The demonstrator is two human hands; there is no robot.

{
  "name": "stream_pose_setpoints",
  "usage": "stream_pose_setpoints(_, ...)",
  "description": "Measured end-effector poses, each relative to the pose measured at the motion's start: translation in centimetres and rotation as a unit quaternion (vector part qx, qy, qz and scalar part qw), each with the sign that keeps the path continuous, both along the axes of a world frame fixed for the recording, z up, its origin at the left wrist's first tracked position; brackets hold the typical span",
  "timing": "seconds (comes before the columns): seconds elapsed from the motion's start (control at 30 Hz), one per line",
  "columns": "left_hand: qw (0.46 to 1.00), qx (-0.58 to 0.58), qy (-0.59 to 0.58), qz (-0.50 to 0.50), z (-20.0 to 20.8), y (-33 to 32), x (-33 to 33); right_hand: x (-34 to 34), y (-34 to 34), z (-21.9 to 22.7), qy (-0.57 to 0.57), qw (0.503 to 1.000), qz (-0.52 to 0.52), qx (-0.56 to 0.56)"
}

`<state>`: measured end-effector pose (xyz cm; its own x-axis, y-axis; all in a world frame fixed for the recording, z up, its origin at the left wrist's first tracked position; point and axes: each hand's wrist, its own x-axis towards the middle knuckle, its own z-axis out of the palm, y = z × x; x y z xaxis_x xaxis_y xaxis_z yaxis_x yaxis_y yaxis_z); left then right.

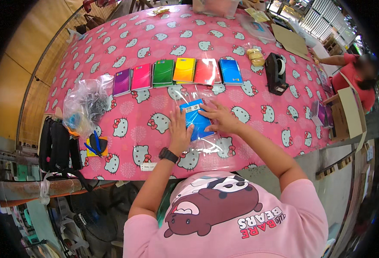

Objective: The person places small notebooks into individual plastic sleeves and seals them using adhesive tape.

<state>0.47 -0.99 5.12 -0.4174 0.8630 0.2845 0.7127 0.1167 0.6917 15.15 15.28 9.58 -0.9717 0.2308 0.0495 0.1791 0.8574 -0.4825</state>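
A blue spiral notebook point(200, 127) with a small white label lies on the table in front of me, inside or under clear plastic film point(190, 92); which of the two I cannot tell. My left hand point(179, 131) rests along its left edge, fingers stretched out. Across its right side, my right hand point(221, 118) lies with fingers spread, pressing on the cover. Beyond them runs a row of spiral notebooks: purple point(122, 82), pink point(141, 77), green point(163, 72), yellow point(184, 69), red point(206, 71) and another blue one point(230, 72).
Left: a clear plastic bag point(84, 103), blue-handled pliers point(95, 145), a black bag point(53, 144). Right: a black tape dispenser point(276, 76), tan rolls point(255, 56), purple notebooks point(320, 114), a cardboard box point(349, 112). Another person point(357, 81) is beyond the box. Pink patterned cloth point(150, 101) covers the table.
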Motion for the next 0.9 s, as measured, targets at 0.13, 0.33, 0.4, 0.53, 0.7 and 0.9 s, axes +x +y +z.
stream_pose_setpoints(0.13,1.000,-0.019,-0.012,-0.003,0.3,-0.1,0.5,-1.1,-0.6,-0.2,-0.009,1.000,0.016,0.001)
stream_pose_setpoints(0.33,0.998,-0.064,0.007,-0.017,1.4,-0.3,0.2,-2.7,-2.5,0.3,-0.038,0.998,-0.042,-0.014)
stream_pose_setpoints(0.4,0.991,-0.101,0.086,-0.016,2.2,0.5,0.0,-2.7,-2.3,0.5,-0.038,0.997,-0.061,-0.034)
stream_pose_setpoints(0.53,0.984,-0.137,0.107,-0.033,4.1,1.5,-0.6,-2.5,-2.3,0.1,-0.018,0.995,-0.081,-0.048)
stream_pose_setpoints(0.7,0.980,-0.174,0.094,-0.031,5.0,1.7,-0.8,-0.9,-2.2,0.8,-0.006,0.998,-0.059,-0.012)
stream_pose_setpoints(0.9,0.983,-0.163,0.074,-0.031,4.9,1.7,-0.7,11.0,16.5,2.6,0.265,0.850,-0.452,0.058)
